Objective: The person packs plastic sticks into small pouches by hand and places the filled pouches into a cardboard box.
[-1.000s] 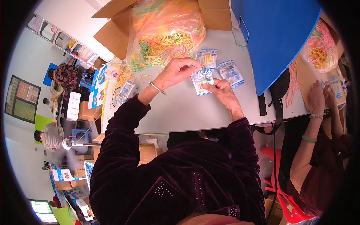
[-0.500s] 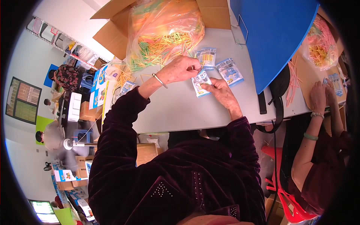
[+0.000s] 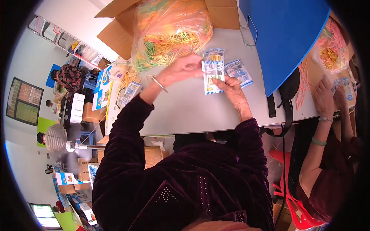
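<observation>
My right hand [image 3: 234, 91] pinches a small clear packet [image 3: 213, 77] by its lower right side. The packet has blue-and-white striped ends and shows greenish sticks inside. My left hand [image 3: 183, 70], wearing a bangle, is at the packet's upper left; motion smears its fingers, so their grip is unclear. Behind the held packet lies another packet [image 3: 216, 55] with yellowish sticks. A further blue-and-white packet [image 3: 239, 72] rests on the table to the right. Beyond my left hand, a large clear plastic bag [image 3: 173, 23] holds many thin yellow, orange and green sticks.
The bag sits in an open cardboard box [image 3: 115, 34] on the white table [image 3: 181, 115]. A blue panel [image 3: 285, 42] stands at the right. Past it, a co-worker's hands [image 3: 327, 96] handle packets. Loose sticks and another packet [image 3: 131, 92] lie at the left.
The held packet has turned more upright and faces me, and it now partly covers the packet behind. My left hand has moved slightly down and left, blurring.
</observation>
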Action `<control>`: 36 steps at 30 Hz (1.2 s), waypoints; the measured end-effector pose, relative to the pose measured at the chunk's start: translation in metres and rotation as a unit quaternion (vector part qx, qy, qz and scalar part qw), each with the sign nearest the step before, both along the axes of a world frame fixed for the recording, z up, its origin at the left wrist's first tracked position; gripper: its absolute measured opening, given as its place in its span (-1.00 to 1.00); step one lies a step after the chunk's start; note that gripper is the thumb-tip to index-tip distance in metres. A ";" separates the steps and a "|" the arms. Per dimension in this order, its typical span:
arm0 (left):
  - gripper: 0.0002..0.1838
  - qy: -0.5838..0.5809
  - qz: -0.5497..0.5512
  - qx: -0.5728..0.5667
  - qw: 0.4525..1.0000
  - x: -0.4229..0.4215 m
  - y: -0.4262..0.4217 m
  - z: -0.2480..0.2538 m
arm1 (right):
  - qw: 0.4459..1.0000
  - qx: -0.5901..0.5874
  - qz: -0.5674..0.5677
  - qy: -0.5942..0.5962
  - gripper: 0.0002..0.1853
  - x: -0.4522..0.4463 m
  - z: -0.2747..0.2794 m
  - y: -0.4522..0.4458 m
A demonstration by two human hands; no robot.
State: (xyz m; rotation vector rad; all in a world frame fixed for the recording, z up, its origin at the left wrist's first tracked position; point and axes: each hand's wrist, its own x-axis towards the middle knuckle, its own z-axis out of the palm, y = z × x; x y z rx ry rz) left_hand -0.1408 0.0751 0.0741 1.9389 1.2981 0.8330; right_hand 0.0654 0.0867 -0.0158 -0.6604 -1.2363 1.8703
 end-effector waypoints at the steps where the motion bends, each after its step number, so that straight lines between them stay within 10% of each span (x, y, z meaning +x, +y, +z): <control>1: -0.69 -0.069 -0.017 -0.079 0.994 0.011 -0.002 -0.008 | 1.000 -0.022 0.009 0.019 -0.74 0.001 0.002 -0.001; 27: -0.76 -0.184 -0.002 -0.058 0.981 0.026 0.004 -0.009 | 0.999 0.030 0.025 -0.026 -0.77 0.007 -0.003 0.002; 36: -0.85 -0.020 -0.031 -0.033 0.999 0.014 0.002 -0.010 | 0.998 0.008 0.049 -0.029 -0.77 0.007 0.004 -0.003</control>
